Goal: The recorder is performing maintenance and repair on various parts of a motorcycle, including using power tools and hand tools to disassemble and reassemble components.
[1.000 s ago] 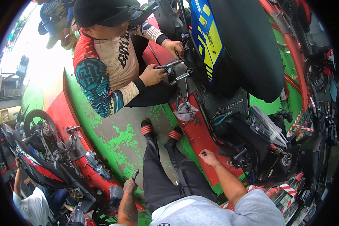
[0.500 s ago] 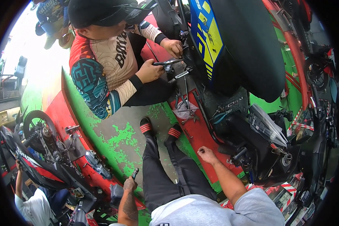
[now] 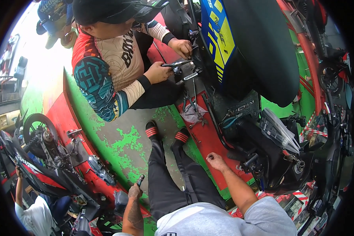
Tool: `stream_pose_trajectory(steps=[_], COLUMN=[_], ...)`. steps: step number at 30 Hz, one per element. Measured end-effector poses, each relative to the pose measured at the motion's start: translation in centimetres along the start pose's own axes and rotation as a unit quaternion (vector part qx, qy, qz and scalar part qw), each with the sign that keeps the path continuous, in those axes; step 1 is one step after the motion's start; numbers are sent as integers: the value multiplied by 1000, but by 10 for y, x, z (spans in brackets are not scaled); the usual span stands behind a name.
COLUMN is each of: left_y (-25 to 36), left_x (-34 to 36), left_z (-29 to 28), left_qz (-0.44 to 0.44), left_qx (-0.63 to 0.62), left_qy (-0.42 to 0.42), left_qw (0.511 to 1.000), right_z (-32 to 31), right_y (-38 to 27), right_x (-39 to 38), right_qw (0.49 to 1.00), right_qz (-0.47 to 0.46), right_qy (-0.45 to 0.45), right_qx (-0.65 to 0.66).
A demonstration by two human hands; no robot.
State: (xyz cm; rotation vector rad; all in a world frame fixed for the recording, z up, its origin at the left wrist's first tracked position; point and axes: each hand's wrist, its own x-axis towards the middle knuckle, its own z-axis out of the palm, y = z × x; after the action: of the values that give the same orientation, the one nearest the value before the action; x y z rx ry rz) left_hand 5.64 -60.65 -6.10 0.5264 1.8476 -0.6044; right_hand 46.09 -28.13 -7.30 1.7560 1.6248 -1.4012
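Note:
My left hand [image 3: 134, 190] hangs beside my left leg, closed on a short tool [image 3: 140, 181] with a metallic part, too small to tell exactly. My right hand [image 3: 216, 161] is over the red lift platform [image 3: 221, 146], right of my legs, its fingers curled around something small and dark that I cannot make out. A black scooter [image 3: 249, 55] with a blue and yellow panel stands at the right. Tools [image 3: 193, 100] and a crumpled plastic bag [image 3: 192, 116] lie on the platform near its frame.
A co-worker [image 3: 114, 74] crouches ahead, a plier-like tool [image 3: 177, 65] in hand at the scooter. Another person [image 3: 53, 21] is at upper left; one in white [image 3: 37, 212] is by a partly dismantled motorcycle [image 3: 47, 155] on the left platform [image 3: 61, 106]. Painted floor [image 3: 126, 141] lies under my feet.
My right hand has shifted slightly left and up since a second ago. The co-worker has leaned slightly leftward in the picture, still holding the tool. My left hand stays about where it was.

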Motion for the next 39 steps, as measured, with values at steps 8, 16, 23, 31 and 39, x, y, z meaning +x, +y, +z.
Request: stream_pose_trajectory(steps=[8, 16, 23, 31, 39], left_y=[3, 3, 2, 5, 4], left_x=[0, 2, 3, 2, -1], left_z=[1, 2, 1, -2, -1], left_qz=[-13, -16, -10, -7, -22], left_qx=[-6, -2, -4, -4, 0], left_qy=[-12, -19, -17, -18, -26], left_qw=[1000, 1000, 1000, 1000, 999], right_z=[1, 0, 0, 5, 1], right_y=[-2, -4, -6, -2, -6], right_x=[1, 2, 3, 7, 7], right_qw=[1000, 999, 1000, 1000, 1000], right_qz=[6, 30, 11, -9, -1], right_qy=[1, -10, -7, 6, -8], right_qx=[-8, 19, -8, -7, -10])
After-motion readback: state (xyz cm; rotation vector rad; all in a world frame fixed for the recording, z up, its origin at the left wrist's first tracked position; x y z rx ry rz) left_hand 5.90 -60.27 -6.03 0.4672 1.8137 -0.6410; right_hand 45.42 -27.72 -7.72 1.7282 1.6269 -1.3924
